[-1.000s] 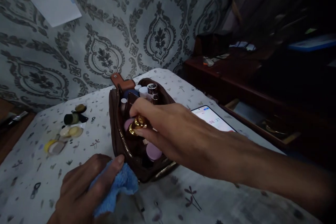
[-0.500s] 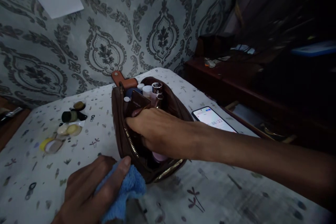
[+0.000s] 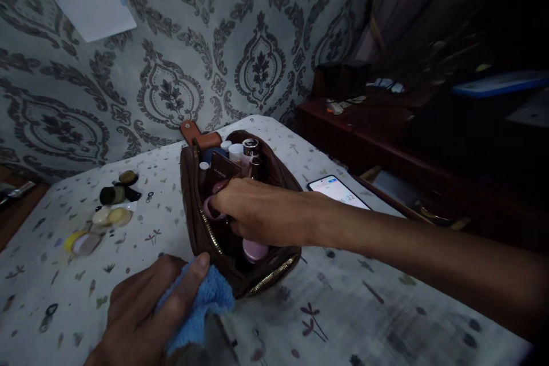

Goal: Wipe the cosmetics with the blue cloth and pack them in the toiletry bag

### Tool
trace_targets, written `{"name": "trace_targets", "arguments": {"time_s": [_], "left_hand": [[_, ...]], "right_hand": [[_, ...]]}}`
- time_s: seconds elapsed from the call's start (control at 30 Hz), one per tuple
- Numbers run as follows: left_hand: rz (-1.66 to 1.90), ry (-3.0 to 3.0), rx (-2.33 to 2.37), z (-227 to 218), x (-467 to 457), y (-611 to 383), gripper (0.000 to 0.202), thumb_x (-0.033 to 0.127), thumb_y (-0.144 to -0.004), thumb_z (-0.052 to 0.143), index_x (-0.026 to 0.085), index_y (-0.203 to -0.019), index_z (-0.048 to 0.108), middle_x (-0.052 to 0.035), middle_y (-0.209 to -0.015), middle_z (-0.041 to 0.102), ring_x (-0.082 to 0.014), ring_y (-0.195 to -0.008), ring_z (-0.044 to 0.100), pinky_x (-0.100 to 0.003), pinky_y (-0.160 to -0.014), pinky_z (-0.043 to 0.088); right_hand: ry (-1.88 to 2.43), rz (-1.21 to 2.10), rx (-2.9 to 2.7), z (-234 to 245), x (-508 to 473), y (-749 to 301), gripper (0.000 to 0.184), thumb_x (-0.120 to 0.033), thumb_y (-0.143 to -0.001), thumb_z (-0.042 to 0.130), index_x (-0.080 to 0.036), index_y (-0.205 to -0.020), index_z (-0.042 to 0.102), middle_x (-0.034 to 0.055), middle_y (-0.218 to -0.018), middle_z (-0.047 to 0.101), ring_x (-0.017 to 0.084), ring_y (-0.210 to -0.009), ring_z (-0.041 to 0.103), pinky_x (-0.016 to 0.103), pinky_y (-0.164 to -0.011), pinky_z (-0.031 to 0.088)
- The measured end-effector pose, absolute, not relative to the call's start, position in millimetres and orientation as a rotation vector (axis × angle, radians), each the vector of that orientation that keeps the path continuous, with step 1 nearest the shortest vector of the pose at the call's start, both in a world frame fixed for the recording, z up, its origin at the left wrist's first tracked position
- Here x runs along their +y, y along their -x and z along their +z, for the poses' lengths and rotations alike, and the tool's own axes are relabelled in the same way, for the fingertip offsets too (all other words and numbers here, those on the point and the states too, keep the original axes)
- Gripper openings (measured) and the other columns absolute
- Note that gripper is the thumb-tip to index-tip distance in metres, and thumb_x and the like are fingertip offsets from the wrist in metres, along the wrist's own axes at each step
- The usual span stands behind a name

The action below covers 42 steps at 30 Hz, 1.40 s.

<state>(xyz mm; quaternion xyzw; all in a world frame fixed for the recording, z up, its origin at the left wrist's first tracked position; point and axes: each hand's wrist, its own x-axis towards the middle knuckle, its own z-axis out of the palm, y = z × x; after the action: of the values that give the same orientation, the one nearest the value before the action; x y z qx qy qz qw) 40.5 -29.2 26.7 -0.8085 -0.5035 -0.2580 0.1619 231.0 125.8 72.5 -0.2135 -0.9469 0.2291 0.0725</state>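
A brown zippered cosmetic bag [image 3: 195, 240] lies unzipped on the patterned bedsheet. My right hand [image 3: 261, 211] reaches into it, fingers curled down against a pink rounded item [image 3: 211, 210]; most of that item is hidden by the hand. Below the wrist, inside the bag, is a round pink lid [image 3: 256, 250]. White-capped bottles [image 3: 235, 152], a silver-capped bottle [image 3: 250, 147] and a dark brown box [image 3: 223, 167] stand at the bag's far end. My left hand [image 3: 146, 303] is closed on a blue cloth [image 3: 212, 291], close to the bag's near left side.
A lit phone [image 3: 337, 190] lies right of the bag. To the left are several small items, among them a dark jar [image 3: 112, 195] and a yellow roll [image 3: 81, 242]. An orange-brown strap [image 3: 208, 140] touches the bag's far end. A dark red cabinet [image 3: 338, 137] stands at right.
My right hand has shifted slightly inside the bag, and the pink item at its fingers and the pink lid now show more. My left hand still grips the cloth. The view has tilted slightly.
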Motion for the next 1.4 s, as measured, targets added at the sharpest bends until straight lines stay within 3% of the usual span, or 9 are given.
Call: {"name": "trace_targets", "arguments": {"time_s": [0.23,0.47,0.67,0.93,1.03,1.2,1.3,1.4], "left_hand": [[-0.668,2.365,-1.297,25.6,-25.4,-33.6,0.041,0.029,-0.100,0.034,0.023,-0.138,0.048,-0.0051,-0.081,0.065,-0.0164,-0.068,0.064,-0.023,-0.059,0.048],[-0.712,2.351,-1.259,25.8,-24.1,-36.1,0.043,0.032,-0.101,0.035,0.021,-0.140,0.048,-0.0055,-0.081,0.065,-0.0166,-0.067,0.065,-0.023,-0.058,0.048],[-0.707,2.402,-1.187,29.4,-20.9,-35.8,0.046,0.039,-0.102,0.033,0.015,-0.138,0.050,-0.0070,-0.082,0.065,-0.0169,-0.072,0.066,-0.024,-0.062,0.050],[-0.696,2.311,-1.197,29.5,-21.4,-42.2,0.046,0.037,-0.103,0.025,0.014,-0.135,0.050,-0.0084,-0.088,0.065,-0.0175,-0.076,0.065,-0.026,-0.064,0.050],[-0.719,2.280,-1.209,22.8,-23.2,-35.2,0.042,0.027,-0.102,0.028,0.012,-0.136,0.047,-0.0088,-0.090,0.065,-0.0178,-0.077,0.065,-0.025,-0.061,0.049],[-0.546,2.164,-1.470,7.7,-20.8,2.2,0.036,0.017,-0.098,0.035,0.016,-0.130,0.050,-0.0087,-0.094,0.066,-0.0177,-0.081,0.066,-0.022,-0.058,0.049],[-0.412,2.047,-1.852,0.4,-13.2,36.1,0.035,0.019,-0.098,0.038,0.019,-0.129,0.053,-0.0087,-0.105,0.066,-0.0196,-0.089,0.066,-0.026,-0.066,0.052],[-0.270,1.903,-2.131,-4.7,0.2,68.5,0.034,0.022,-0.098,0.040,0.020,-0.129,0.054,-0.0109,-0.116,0.063,-0.0227,-0.099,0.063,-0.032,-0.075,0.053]], "right_hand": [[0.729,0.585,-2.992,88.4,124.9,-225.1,0.024,0.001,-0.073,0.060,-0.012,-0.091,0.069,0.0083,-0.092,0.068,0.017,-0.080,0.063,0.022,-0.059,0.040],[0.623,0.499,-2.991,84.4,122.2,-215.1,0.021,0.003,-0.072,0.056,-0.011,-0.084,0.066,0.0089,-0.085,0.067,0.016,-0.069,0.060,0.024,-0.053,0.035],[0.703,0.466,-2.992,76.6,128.3,-216.0,0.020,0.003,-0.072,0.056,-0.010,-0.082,0.066,0.0092,-0.085,0.068,0.018,-0.077,0.064,0.024,-0.058,0.039],[0.626,0.524,-2.769,66.3,122.1,-234.4,0.013,-0.006,-0.085,0.058,-0.014,-0.079,0.067,0.0064,-0.080,0.069,0.016,-0.075,0.064,0.024,-0.068,0.045],[0.594,0.478,-2.661,68.1,109.9,-241.4,0.019,-0.011,-0.091,0.052,-0.016,-0.083,0.068,0.0064,-0.083,0.068,0.016,-0.073,0.064,0.026,-0.068,0.048],[0.592,0.294,-2.374,74.4,75.8,-243.1,0.023,-0.015,-0.096,0.046,-0.018,-0.093,0.068,0.0095,-0.099,0.069,0.018,-0.083,0.068,0.030,-0.073,0.056],[0.461,0.166,-2.241,70.8,50.7,-239.0,0.020,-0.012,-0.095,0.048,-0.018,-0.101,0.066,0.0116,-0.111,0.068,0.020,-0.097,0.069,0.030,-0.081,0.058],[0.389,0.093,-2.147,61.1,27.9,-229.9,0.020,-0.010,-0.094,0.049,-0.019,-0.103,0.064,0.0105,-0.109,0.069,0.019,-0.095,0.069,0.029,-0.079,0.059]]}}
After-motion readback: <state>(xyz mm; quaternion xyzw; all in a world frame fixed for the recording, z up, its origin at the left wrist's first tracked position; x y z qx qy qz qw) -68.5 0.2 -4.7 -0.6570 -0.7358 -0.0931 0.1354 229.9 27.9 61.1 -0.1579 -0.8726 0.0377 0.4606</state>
